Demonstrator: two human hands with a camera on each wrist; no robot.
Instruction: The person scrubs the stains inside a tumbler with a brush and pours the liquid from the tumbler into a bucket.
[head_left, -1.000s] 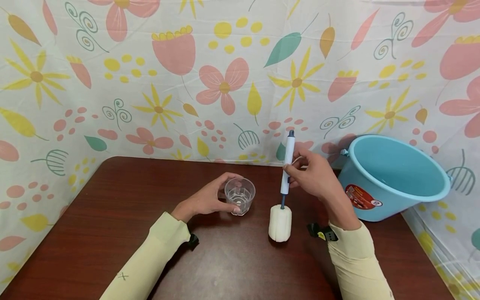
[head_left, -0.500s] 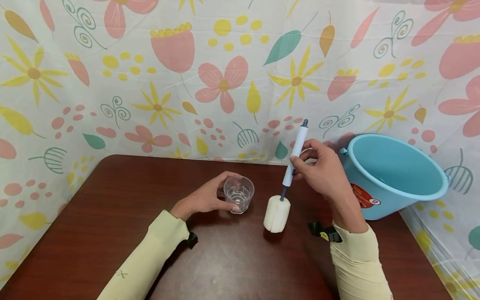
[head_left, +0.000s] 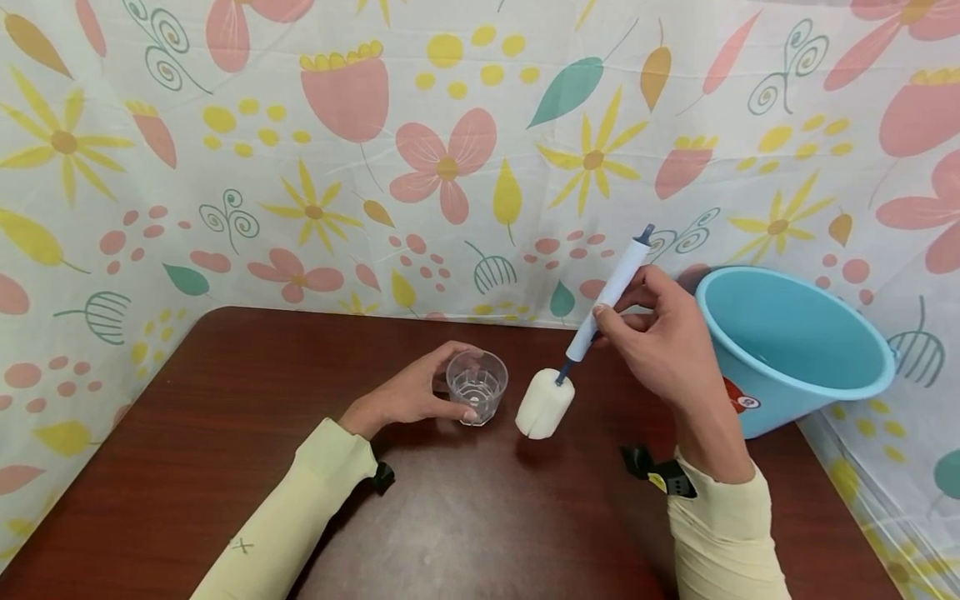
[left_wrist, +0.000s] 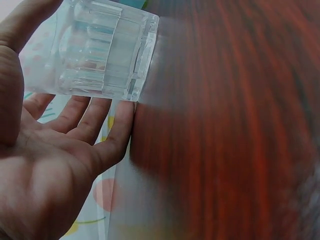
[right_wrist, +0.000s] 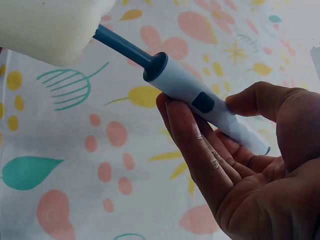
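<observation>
A clear drinking glass (head_left: 477, 386) stands upright on the table, and my left hand (head_left: 408, 395) holds it round the side, thumb in front and fingers behind. In the left wrist view the glass (left_wrist: 95, 50) has ribbed sides and a thick base. My right hand (head_left: 667, 346) pinches the pale blue handle of a sponge bottle brush (head_left: 611, 292) between thumb and fingers. The brush tilts, its white sponge head (head_left: 545, 405) pointing down-left, above the table and apart from the glass, just to its right. A dark blue button shows on the handle (right_wrist: 177, 80) in the right wrist view.
A light blue bucket (head_left: 783, 404) with a red label stands at the right, close behind my right hand. The dark brown wooden table (head_left: 480, 517) ends at a flower-printed sheet (head_left: 450, 83) hanging at the back and sides.
The brush has tilted further, its handle end swinging right and its sponge head moving left and up towards the glass. My right hand has shifted right. The left hand and glass stay put.
</observation>
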